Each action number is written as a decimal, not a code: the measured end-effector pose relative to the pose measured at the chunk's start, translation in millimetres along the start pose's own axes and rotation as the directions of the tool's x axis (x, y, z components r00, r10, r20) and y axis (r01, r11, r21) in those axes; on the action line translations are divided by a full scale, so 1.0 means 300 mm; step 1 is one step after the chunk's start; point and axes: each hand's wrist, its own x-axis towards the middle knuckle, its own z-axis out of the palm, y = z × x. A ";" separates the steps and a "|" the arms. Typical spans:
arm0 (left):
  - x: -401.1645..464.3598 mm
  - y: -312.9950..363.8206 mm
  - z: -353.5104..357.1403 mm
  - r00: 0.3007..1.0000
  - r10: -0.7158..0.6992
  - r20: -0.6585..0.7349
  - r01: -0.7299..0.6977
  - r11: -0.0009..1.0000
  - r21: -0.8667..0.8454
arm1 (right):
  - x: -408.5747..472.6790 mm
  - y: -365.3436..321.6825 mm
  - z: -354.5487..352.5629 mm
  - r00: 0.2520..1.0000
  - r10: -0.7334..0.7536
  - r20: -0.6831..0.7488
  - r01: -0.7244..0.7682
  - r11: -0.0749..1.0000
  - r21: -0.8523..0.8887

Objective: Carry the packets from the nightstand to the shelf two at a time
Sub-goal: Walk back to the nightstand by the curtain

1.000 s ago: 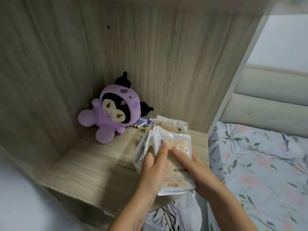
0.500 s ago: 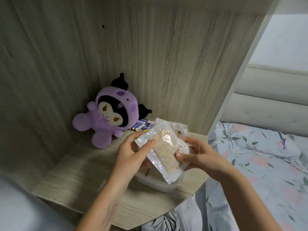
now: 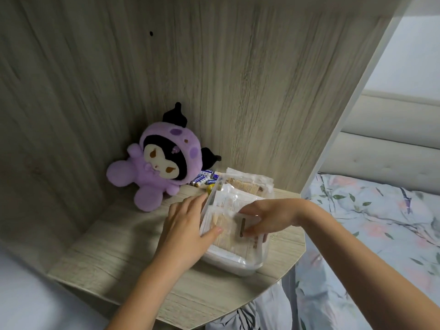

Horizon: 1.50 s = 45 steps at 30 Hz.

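Note:
Several clear packets of beige biscuits lie stacked in a clear plastic tub [image 3: 238, 266] on the wooden nightstand [image 3: 114, 258]. The top packet [image 3: 228, 231] lies flat on the stack. My left hand [image 3: 188, 225] grips its left edge, thumb on top and fingers down the tub's side. My right hand [image 3: 269, 217] comes in from the right with fingertips closed on the packet's right part. More packets [image 3: 245, 184] stick up at the tub's far end. No shelf is in view.
A purple plush toy [image 3: 159, 167] sits in the back corner, with several small batteries [image 3: 202, 178] beside it. Tall wooden panels [image 3: 238, 79] wall the nightstand at the back and left. A bed with floral sheets [image 3: 369, 234] and a padded headboard [image 3: 392, 144] lies to the right.
Half a second ago both hands held one packet tilted above the tub. Now it is lowered flat onto the stack, with both hands still on it.

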 end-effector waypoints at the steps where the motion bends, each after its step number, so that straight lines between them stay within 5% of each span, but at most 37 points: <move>1: 0.001 0.001 0.003 0.999 0.047 0.027 -0.048 0.999 0.024 | 0.005 -0.002 0.007 1.000 -0.006 0.013 0.006 0.999 -0.046; 8: 0.022 -0.004 0.008 0.943 -0.020 0.333 -0.012 0.996 0.094 | 0.034 0.028 0.100 0.968 -0.065 -0.243 -0.020 0.943 -0.333; 14: 0.046 0.016 -0.001 0.915 -0.015 0.404 -0.049 0.988 0.147 | 0.026 0.080 0.169 0.815 -0.123 -0.566 -0.153 0.897 -0.416; 20: 0.060 0.046 -0.021 0.925 0.100 0.365 -0.190 0.957 0.220 | -0.112 0.131 0.253 0.593 0.015 -0.805 -0.171 0.979 -0.109; 24: 0.091 0.183 -0.037 0.886 0.382 0.262 -0.439 0.873 0.210 | -0.279 0.192 0.348 0.392 0.292 -0.872 -0.279 0.941 0.190; 29: -0.018 0.475 0.136 0.600 0.673 0.432 -0.729 0.683 -0.051 | -0.597 0.286 0.640 0.223 0.643 -0.733 -0.510 0.718 0.474; 33: -0.205 0.631 0.337 0.378 0.733 0.566 -0.844 0.523 -0.114 | -0.879 0.276 0.980 0.007 0.840 -0.542 -0.632 0.424 0.649; 39: -0.643 0.832 0.507 -0.040 0.718 0.695 -0.919 0.247 -0.308 | -1.228 0.152 1.461 -0.295 0.919 -0.262 -0.580 0.046 0.813; 45: -1.230 1.032 0.586 -0.307 0.678 0.668 -0.901 0.020 -0.434 | -1.543 -0.005 1.898 -0.461 0.887 -0.021 -0.424 -0.200 0.883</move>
